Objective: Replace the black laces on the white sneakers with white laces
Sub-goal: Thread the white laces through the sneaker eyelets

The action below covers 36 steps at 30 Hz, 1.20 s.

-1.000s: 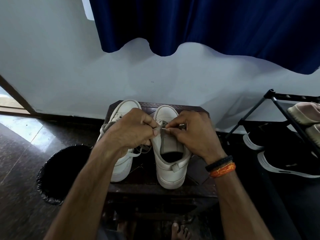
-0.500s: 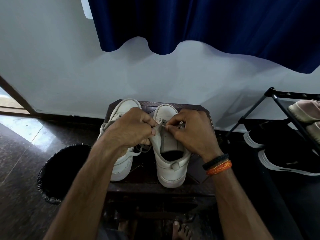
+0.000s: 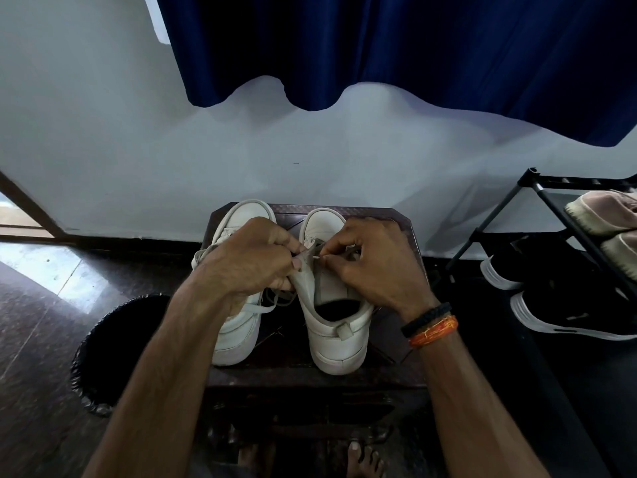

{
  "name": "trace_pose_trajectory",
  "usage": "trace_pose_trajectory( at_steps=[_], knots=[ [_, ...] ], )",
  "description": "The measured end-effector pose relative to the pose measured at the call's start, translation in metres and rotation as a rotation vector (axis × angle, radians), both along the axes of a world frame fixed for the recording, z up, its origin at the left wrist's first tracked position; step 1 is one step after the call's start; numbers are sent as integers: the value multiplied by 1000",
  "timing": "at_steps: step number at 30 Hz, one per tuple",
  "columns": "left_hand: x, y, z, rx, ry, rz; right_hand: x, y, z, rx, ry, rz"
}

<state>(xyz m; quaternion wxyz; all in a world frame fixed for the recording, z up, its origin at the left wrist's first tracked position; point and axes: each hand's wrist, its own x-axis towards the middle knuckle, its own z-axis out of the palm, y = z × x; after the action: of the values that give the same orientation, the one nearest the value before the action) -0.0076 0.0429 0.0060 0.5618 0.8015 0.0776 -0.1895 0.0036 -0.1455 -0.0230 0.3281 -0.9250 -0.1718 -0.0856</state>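
Dark stool [image 3: 396,222] against pale wall bore two white sneakers. Left hand [image 3: 248,263] gripped right sneaker [image 3: 334,326]; right hand [image 3: 375,267] pinched white lace [image 3: 315,251]. No writing was legible.

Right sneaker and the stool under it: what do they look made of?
The right sneaker looks like smooth white leather or a synthetic imitation: matte sheen, stitched panels and a thick rubbery sole band. Which of the two cannot be told. The stool looks like dark moulded plastic or lacquered wood, with a fine cross-hatch pattern on its top and bevelled corners; the dim light leaves that open.
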Motion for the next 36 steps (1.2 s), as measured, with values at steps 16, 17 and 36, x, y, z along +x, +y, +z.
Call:
trace_pose_trajectory(
  at_steps=[16, 17, 36],
  knots=[
    [-9, -14, -5, 258, -273, -24, -8, 4, -2, 32, 21, -95],
    [-9, -16, -6, 355, -326, -30, -9, 4, -2, 34, 34, -94],
    [-17, -24, 12, 633, -425, 41, -13, -4, -3, 87, -60, -124]
  ],
)
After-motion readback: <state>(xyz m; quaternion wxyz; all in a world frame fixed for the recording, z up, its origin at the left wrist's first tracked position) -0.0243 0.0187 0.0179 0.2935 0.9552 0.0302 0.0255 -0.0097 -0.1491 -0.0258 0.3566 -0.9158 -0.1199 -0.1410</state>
